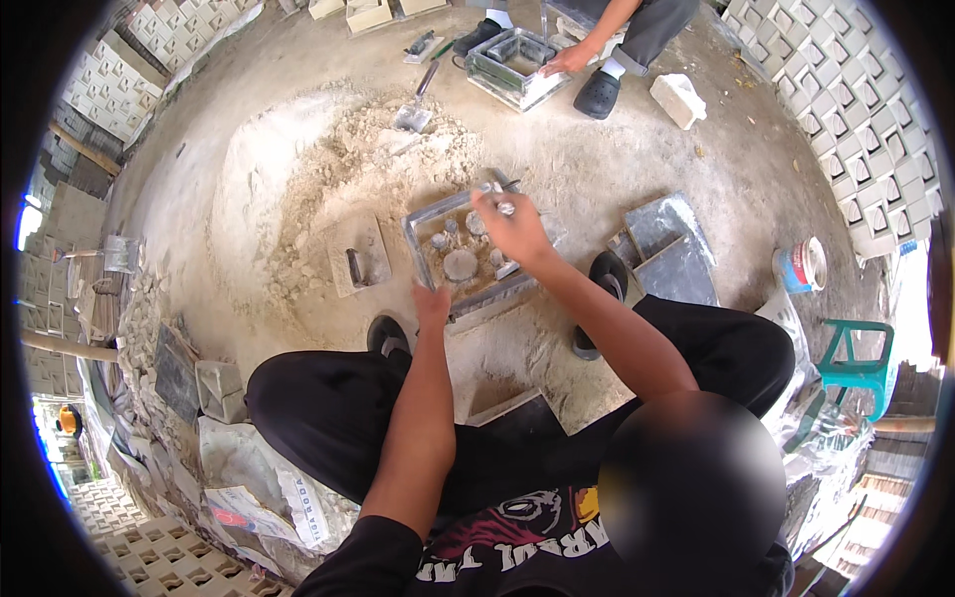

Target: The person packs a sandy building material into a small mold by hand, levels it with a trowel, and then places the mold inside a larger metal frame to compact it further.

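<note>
Between my feet lies a rectangular metal mould frame (413,239) with sandy powder and several round raised shapes inside, the largest a round disc (461,265). My left hand (432,304) is closed on its near left edge, fingers partly hidden. Above the mould's right side is my right hand (514,227), blurred by motion. Its fingers are curled round something small and greyish that I cannot make out. A flat plate with a dark handle (355,267), like a plastering float, rests on the ground left of the mould.
A heap of pale powder (348,149) with a trowel (414,117) on it lies beyond. At the far side, another person's hand (569,60) touches a second mould (497,90). Dark plates (676,269), a paint bucket (799,265) and a green stool (858,363) stand right.
</note>
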Available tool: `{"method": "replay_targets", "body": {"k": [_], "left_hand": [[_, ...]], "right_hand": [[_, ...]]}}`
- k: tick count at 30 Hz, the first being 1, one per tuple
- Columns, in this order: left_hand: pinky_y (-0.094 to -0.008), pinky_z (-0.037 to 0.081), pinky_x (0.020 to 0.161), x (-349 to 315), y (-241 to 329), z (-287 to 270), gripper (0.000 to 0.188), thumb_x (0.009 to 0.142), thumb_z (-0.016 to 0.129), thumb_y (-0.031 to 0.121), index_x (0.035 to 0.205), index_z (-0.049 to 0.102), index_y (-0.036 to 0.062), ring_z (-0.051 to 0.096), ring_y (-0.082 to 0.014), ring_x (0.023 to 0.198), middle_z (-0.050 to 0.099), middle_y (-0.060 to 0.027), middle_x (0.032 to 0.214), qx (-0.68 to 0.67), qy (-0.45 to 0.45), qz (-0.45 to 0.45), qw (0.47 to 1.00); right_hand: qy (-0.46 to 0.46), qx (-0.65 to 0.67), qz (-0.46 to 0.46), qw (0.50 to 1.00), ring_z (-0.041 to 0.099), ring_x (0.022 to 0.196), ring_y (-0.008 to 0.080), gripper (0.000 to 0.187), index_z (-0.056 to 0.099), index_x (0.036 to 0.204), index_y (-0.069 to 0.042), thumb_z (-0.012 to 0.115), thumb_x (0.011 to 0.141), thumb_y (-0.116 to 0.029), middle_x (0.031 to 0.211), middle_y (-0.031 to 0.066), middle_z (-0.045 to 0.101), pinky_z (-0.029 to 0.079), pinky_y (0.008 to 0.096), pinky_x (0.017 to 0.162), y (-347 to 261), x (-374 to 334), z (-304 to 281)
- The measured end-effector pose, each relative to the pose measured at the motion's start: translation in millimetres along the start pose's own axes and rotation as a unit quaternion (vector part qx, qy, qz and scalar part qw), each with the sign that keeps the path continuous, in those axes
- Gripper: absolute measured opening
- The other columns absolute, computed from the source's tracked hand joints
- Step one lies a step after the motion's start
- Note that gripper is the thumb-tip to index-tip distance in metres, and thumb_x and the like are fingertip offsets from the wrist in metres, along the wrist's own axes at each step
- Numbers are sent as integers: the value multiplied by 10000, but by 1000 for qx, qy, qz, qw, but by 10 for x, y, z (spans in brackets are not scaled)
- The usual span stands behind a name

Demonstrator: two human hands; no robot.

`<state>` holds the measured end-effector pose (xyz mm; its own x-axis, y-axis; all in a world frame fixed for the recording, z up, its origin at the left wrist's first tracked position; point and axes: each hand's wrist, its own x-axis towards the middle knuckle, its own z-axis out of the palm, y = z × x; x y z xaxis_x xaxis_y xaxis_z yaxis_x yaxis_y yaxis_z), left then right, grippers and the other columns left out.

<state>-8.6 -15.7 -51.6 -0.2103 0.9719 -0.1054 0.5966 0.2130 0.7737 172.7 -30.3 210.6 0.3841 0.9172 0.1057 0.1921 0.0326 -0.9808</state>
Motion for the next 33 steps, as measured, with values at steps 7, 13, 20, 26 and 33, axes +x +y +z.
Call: {"method": "replay_targets", "body": {"k": [7, 13, 20, 26, 33], "left_hand": [[-452, 341, 1022, 38, -99, 1, 767, 700, 576, 142, 1340, 272, -152, 441, -467, 1181, 458, -371, 1231, -57, -25, -15, 998], [-454, 342, 1021, 88, -83, -33, 767, 709, 572, 150, 1340, 263, -159, 436, -466, 1186, 450, -378, 1233, -37, -43, -21, 998], [-466, 359, 1000, 54, -44, 66, 775, 726, 565, 186, 1346, 247, -153, 459, -468, 1147, 449, -369, 1234, -43, -51, -27, 997], [-465, 354, 1008, 89, -185, 50, 760, 735, 540, 180, 1386, 248, -84, 447, -459, 1166, 450, -336, 1257, -75, -51, -2, 996], [-476, 356, 1000, 117, -141, 27, 738, 740, 521, 159, 1388, 255, -74, 453, -444, 1163, 440, -325, 1266, -25, -72, -27, 997]], "right_hand": [[-79, -44, -63, 994, 397, 572, 54, 429, 579, 651, -3, 587, 910, -344, 540, 8, 473, 349, 286, 500, 19, 49, 72], [-50, -17, -51, 997, 384, 560, 46, 450, 573, 641, -17, 573, 923, -368, 549, -31, 464, 338, 253, 504, 159, -1, 123], [-26, 0, -92, 995, 392, 563, 54, 443, 567, 664, 3, 560, 929, -352, 553, -34, 467, 350, 262, 512, 343, -29, 165], [-60, 33, -14, 998, 364, 575, 54, 408, 560, 653, -1, 579, 928, -301, 550, -37, 436, 341, 267, 513, -99, -157, 142], [-61, -2, -95, 994, 468, 532, 130, 361, 643, 750, 23, 578, 916, -292, 558, 106, 566, 416, 312, 548, -224, -279, 266]]}}
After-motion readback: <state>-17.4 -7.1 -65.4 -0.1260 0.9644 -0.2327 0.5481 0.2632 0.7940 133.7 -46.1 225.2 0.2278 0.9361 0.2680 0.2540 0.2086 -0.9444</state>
